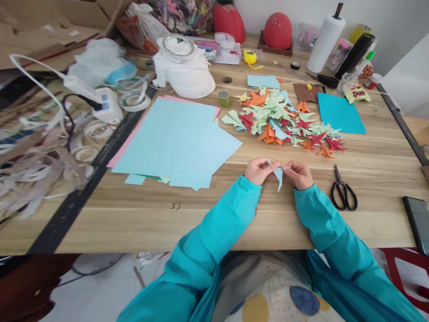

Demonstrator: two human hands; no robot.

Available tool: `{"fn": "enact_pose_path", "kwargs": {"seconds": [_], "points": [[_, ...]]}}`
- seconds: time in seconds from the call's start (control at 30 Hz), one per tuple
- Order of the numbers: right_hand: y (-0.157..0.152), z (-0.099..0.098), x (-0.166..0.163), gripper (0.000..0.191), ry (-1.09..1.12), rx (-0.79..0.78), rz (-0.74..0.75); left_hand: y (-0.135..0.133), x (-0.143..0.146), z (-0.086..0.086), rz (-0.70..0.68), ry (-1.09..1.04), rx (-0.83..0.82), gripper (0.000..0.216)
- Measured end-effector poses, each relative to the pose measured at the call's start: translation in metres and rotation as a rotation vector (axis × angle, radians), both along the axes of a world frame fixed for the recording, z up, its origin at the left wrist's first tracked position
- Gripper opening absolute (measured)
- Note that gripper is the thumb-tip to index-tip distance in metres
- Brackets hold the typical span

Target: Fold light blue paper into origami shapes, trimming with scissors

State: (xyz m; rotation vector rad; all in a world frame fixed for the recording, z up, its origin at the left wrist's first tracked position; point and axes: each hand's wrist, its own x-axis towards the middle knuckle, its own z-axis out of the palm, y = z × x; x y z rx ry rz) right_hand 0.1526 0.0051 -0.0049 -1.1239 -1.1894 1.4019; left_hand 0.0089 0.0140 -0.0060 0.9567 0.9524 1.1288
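Between my two hands is a small folded light-blue paper (278, 176), a narrow pointed piece hanging downward. My left hand (259, 170) pinches it from the left with thumb and fingers. From the right, my right hand (299, 173) pinches its other side near the top. The fingertips hide part of the folds. Just beyond my hands lies a heap of folded paper figures (268, 109) in pale green, orange, red and blue. Black-handled scissors (344, 192) rest on the table to the right of my right hand.
Light-blue paper sheets (167, 138) over pink ones lie at left. Bright blue paper (342, 114) sits right of the heap. A phone (417, 219) lies at the right edge. A white cap (187, 71), power strip (107, 105) and white bottle (325, 42) stand farther back.
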Motion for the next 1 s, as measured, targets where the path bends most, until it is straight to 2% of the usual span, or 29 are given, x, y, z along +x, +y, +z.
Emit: {"fn": "enact_pose_path", "kwargs": {"seconds": [0.13,0.37,0.6,0.83,1.0], "points": [[0.0,-0.001,0.001,0.027,-0.032,0.048,-0.019,-0.001,0.001,0.002,-0.052,-0.021,-0.007,0.036],[-0.001,-0.005,0.002,0.036,0.047,0.023,0.022,-0.001,0.0,0.004,-0.016,0.032,-0.006,0.035],[-0.001,-0.005,0.001,0.046,0.067,0.009,-0.041,-0.002,-0.001,0.009,0.021,0.082,0.01,0.032],[-0.005,0.001,-0.001,0.033,-0.207,0.146,-0.1,-0.003,0.001,0.005,-0.027,-0.001,-0.028,0.036],[-0.007,0.005,0.001,0.034,-0.232,0.154,-0.104,-0.004,0.0,0.01,-0.066,0.006,-0.061,0.036]]}}
